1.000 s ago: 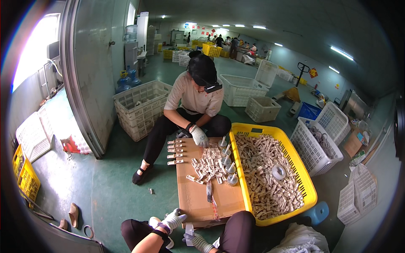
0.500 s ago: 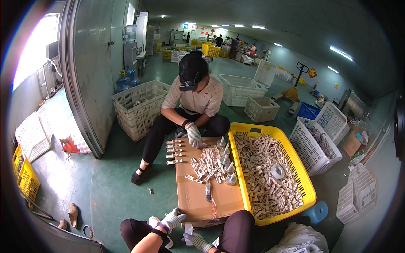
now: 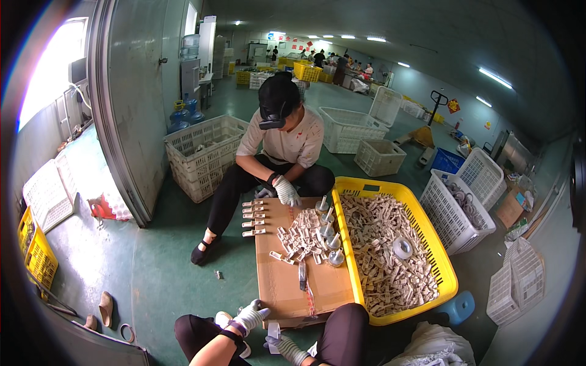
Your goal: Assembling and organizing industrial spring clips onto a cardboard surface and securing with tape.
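- Smooth green floor (image 3: 159,287), faintly glossy, lies beneath a flat brown cardboard box (image 3: 278,293).
- Narrow, hollowed pale clips (image 3: 299,238) lie heaped on the box, beside upright pieces (image 3: 336,258) with rounded, shiny bases.
- Slotted plastic forms the yellow crate (image 3: 421,308) adjoining it.
- Left hand (image 3: 250,318), in a ribbed knit glove, is at the box's near-left corner; whether it grips cannot be told.
- Right hand (image 3: 290,349), similarly gloved, pinches a thin whitish strip (image 3: 273,333) just beside the near edge; its fingertips are hard to make out.
- Both forearms are cut off below.
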The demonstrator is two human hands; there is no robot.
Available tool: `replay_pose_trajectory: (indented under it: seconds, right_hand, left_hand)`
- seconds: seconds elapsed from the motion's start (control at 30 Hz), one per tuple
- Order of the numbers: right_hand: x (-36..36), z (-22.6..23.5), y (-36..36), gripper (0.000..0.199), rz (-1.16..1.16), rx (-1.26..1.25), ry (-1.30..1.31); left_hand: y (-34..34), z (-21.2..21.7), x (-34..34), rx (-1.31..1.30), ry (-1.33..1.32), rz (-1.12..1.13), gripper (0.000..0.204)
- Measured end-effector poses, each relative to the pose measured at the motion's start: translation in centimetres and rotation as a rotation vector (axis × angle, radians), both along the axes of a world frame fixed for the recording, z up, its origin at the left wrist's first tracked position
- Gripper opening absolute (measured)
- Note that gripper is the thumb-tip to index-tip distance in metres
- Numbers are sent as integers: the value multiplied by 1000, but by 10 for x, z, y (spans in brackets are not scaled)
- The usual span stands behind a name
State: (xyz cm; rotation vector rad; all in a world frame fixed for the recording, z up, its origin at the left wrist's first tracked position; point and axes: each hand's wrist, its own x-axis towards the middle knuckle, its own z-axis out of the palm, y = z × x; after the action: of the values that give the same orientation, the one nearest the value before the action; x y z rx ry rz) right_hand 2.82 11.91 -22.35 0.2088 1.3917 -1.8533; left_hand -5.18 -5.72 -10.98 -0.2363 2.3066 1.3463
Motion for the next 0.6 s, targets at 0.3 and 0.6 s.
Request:
replay_pose_trajectory:
  seconds: [0.3,0.6]
  right_hand:
    - [3,5,0,48,31,39,30]
    - [3,11,-4,42,6,23,32]
  left_hand:
    - [-3,-25,-1,2,62,19,54]
    - [-6,-34,-1,52,71,35,51]
